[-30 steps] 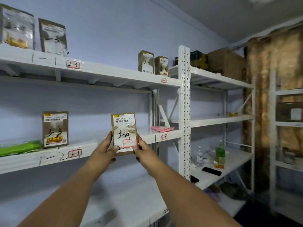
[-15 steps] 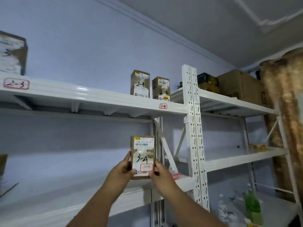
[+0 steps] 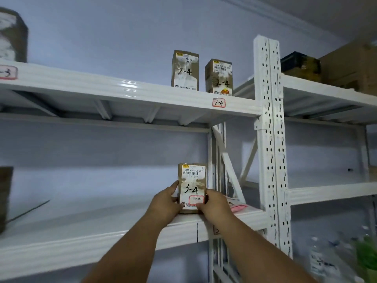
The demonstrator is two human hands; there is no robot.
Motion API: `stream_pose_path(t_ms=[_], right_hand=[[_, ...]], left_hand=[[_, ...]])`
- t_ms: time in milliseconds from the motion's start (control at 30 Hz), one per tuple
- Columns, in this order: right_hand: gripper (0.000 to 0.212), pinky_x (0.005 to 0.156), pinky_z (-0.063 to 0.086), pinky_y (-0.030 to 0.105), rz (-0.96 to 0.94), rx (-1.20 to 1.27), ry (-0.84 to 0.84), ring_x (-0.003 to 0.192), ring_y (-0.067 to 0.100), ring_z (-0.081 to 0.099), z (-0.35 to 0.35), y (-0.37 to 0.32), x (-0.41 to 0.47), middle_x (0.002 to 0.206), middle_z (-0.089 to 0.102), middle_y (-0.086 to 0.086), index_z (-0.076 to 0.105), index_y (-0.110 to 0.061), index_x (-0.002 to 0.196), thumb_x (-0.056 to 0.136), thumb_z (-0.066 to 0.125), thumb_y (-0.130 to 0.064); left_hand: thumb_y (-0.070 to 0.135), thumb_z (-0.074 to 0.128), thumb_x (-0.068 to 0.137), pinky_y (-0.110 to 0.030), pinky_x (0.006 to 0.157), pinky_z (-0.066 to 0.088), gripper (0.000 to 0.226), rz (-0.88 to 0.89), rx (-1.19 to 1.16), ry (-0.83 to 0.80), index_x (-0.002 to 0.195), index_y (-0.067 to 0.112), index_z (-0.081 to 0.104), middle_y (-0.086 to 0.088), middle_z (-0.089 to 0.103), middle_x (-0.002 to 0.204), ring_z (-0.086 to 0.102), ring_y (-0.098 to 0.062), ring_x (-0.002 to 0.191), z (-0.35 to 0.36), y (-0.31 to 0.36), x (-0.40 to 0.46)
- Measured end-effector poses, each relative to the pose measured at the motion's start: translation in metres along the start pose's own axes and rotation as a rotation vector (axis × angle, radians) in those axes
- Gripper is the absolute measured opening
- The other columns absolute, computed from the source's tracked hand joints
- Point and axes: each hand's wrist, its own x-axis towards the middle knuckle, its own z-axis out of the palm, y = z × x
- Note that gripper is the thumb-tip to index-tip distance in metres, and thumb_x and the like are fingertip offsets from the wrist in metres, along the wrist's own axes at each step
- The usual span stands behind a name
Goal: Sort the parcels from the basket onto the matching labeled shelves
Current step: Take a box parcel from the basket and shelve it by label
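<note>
A brown parcel (image 3: 192, 184) marked "3-4" stands upright on the middle shelf (image 3: 102, 227), near its right end. My left hand (image 3: 166, 203) grips its left lower edge and my right hand (image 3: 214, 207) grips its right lower edge. My right forearm hides most of the shelf's own label below the parcel. Two brown parcels marked "2-4" (image 3: 185, 71) (image 3: 219, 77) stand on the upper shelf above a red-framed "2-4" label (image 3: 218, 103).
A pink packet (image 3: 237, 207) lies just right of the parcel by the white perforated post (image 3: 269, 139). Another parcel's edge (image 3: 5, 197) shows far left on the middle shelf. Cardboard boxes (image 3: 350, 66) sit on the right rack; bottles (image 3: 322, 260) stand lower right.
Both hands have carried the "3-4" parcel right and forward from in front of the rack onto the middle shelf's right end. The view has swung up and closer.
</note>
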Motion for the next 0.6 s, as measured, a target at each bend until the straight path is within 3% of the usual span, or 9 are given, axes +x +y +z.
stream_pose_path(t_ms=[100, 167, 233, 300, 367, 433, 467, 533, 600], right_hand=[[0.031, 0.081, 0.045, 0.021, 0.014, -0.029, -0.036, 0.102, 0.016, 0.064, 0.001, 0.004, 0.005, 0.114, 0.07, -0.002, 0.065, -0.018, 0.112, 0.082, 0.073, -0.016], [0.05, 0.084, 0.049, 0.026, 0.043, -0.005, -0.032, 0.104, 0.018, 0.064, -0.002, 0.001, 0.006, 0.116, 0.069, 0.001, 0.058, -0.015, 0.12, 0.076, 0.08, -0.025], [0.084, 0.089, 0.051, 0.031, 0.063, 0.081, 0.012, 0.11, 0.022, 0.063, -0.007, -0.004, 0.009, 0.123, 0.065, 0.005, 0.039, -0.01, 0.14, 0.071, 0.084, -0.026], [0.101, 0.082, 0.054, 0.026, 0.038, 0.21, 0.043, 0.105, 0.019, 0.064, -0.015, -0.011, 0.005, 0.127, 0.061, 0.004, 0.017, -0.014, 0.153, 0.075, 0.082, -0.017], [0.092, 0.07, 0.05, 0.009, -0.083, 0.227, 0.101, 0.094, 0.008, 0.062, -0.025, -0.019, -0.006, 0.132, 0.056, 0.003, 0.016, -0.016, 0.154, 0.083, 0.075, -0.016], [0.081, 0.098, 0.044, 0.014, -0.277, 0.119, 0.158, 0.123, 0.012, 0.051, -0.029, -0.026, -0.021, 0.151, 0.038, 0.004, 0.018, -0.015, 0.154, 0.09, 0.066, -0.028], [0.078, 0.113, 0.031, 0.022, -0.379, 0.042, 0.147, 0.139, 0.015, 0.035, -0.028, -0.03, -0.028, 0.158, 0.027, 0.002, 0.018, -0.016, 0.155, 0.093, 0.061, -0.034], [0.068, 0.118, 0.012, 0.024, -0.565, -0.064, 0.072, 0.148, 0.011, 0.014, -0.021, -0.04, -0.041, 0.161, 0.018, -0.005, 0.021, -0.02, 0.154, 0.097, 0.051, -0.04], [0.056, 0.115, 0.005, 0.018, -0.703, -0.1, -0.03, 0.147, 0.007, 0.014, -0.007, -0.054, -0.054, 0.16, 0.02, -0.009, 0.03, -0.021, 0.152, 0.101, 0.043, -0.039]], left_hand=[[0.009, 0.07, 0.081, -0.022, 0.085, 0.053, 0.085, -0.011, 0.089, 0.023, 0.149, 0.036, 0.027, 0.005, 0.063, 0.127, 0.063, -0.005, 0.098, 0.001, 0.006, -0.007], [0.015, 0.073, 0.08, -0.024, 0.087, 0.053, 0.093, -0.069, 0.103, 0.043, 0.152, 0.034, 0.018, 0.0, 0.058, 0.135, 0.061, -0.011, 0.11, 0.0, 0.011, -0.011], [0.022, 0.079, 0.076, -0.028, 0.094, 0.049, 0.105, -0.121, 0.116, 0.048, 0.153, 0.033, 0.008, -0.001, 0.049, 0.145, 0.054, -0.017, 0.124, -0.004, 0.016, -0.014], [0.029, 0.081, 0.074, -0.036, 0.104, 0.045, 0.109, -0.143, 0.117, 0.077, 0.153, 0.032, 0.006, 0.0, 0.04, 0.151, 0.047, -0.021, 0.132, -0.014, 0.021, -0.02], [0.035, 0.077, 0.078, -0.038, 0.109, 0.04, 0.101, -0.158, 0.182, 0.122, 0.153, 0.032, 0.01, 0.001, 0.036, 0.154, 0.043, -0.02, 0.135, -0.031, 0.025, -0.029], [0.041, 0.068, 0.086, -0.032, 0.112, 0.034, 0.085, -0.174, 0.266, 0.176, 0.153, 0.029, 0.017, 0.002, 0.034, 0.154, 0.04, -0.019, 0.137, -0.049, 0.029, -0.047], [0.044, 0.062, 0.089, -0.029, 0.111, 0.031, 0.077, -0.18, 0.311, 0.205, 0.153, 0.027, 0.022, 0.003, 0.034, 0.155, 0.038, -0.017, 0.138, -0.06, 0.03, -0.059], [0.047, 0.051, 0.094, -0.026, 0.112, 0.027, 0.063, -0.198, 0.392, 0.252, 0.149, 0.025, 0.032, 0.004, 0.034, 0.154, 0.036, -0.015, 0.139, -0.082, 0.031, -0.083], [0.047, 0.045, 0.097, -0.028, 0.114, 0.025, 0.054, -0.238, 0.463, 0.32, 0.146, 0.024, 0.04, 0.003, 0.037, 0.153, 0.035, -0.016, 0.14, -0.106, 0.029, -0.115]])
